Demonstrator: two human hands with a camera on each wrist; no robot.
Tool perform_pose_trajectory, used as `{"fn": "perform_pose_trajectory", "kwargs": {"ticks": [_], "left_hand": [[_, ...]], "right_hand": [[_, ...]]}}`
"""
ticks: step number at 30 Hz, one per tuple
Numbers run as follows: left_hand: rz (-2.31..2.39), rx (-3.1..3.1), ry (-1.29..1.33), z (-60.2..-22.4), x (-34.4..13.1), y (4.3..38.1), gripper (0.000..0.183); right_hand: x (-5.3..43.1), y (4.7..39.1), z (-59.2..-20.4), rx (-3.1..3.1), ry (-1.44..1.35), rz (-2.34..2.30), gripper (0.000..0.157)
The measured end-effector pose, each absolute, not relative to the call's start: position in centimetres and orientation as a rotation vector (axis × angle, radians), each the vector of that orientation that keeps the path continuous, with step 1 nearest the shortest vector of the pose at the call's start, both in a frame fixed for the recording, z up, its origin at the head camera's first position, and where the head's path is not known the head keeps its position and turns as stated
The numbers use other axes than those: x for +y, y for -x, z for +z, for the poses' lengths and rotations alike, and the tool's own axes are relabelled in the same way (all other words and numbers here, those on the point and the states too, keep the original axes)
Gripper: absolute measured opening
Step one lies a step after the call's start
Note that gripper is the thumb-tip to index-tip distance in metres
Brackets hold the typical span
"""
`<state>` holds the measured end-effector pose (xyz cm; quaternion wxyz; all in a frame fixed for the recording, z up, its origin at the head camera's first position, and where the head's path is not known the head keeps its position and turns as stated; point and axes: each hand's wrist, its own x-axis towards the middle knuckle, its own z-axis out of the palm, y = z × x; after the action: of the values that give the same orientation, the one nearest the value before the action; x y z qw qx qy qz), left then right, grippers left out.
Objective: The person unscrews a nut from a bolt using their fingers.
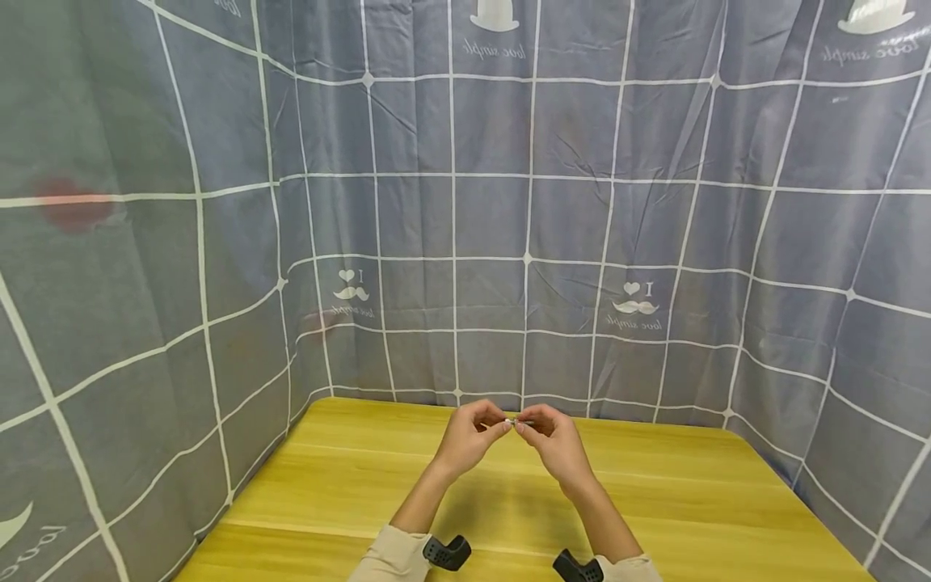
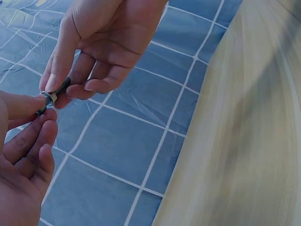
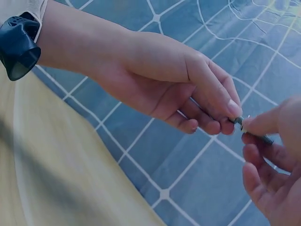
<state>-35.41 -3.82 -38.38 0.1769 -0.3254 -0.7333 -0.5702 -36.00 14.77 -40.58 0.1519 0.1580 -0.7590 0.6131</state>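
Note:
A small dark threaded bolt with a shiny ring-like piece, a nut or washer, on it is between both hands. My left hand pinches one end of the bolt between thumb and fingertips. From the other side, my right hand pinches the bolt near the shiny piece, its thumb close against it. In the right wrist view, the longer threaded end sticks out along the right fingers. The fingertips of the two hands nearly meet, raised over the table, and partly hide the bolt.
Below the hands lies a yellow wood-grain table. Grey-blue curtains with white grid lines hang behind it and at both sides. Black camera mounts sit on both wrists, at the ends of light sleeves.

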Motion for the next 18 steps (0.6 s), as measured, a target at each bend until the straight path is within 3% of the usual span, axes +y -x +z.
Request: {"fn": "perform_pose_trajectory", "kwargs": {"ticks": [5,14,18], "left_hand": [[-1.616,-2.066,0.949,-38.22,-3.87,35.37,0.008],[-1.587,-2.053,0.975,-38.27,-3.77,35.26,0.007],[-1.552,-2.059,0.987,-38.50,-3.66,35.14,0.004]], "right_hand": [[14.76,35.99,-40.43,-2.182,-0.426,1.781,0.027],[14.88,35.88,-40.29,-2.183,-0.452,1.774,0.012],[15.01,35.65,-40.46,-2.200,-0.451,1.765,0.017]]}}
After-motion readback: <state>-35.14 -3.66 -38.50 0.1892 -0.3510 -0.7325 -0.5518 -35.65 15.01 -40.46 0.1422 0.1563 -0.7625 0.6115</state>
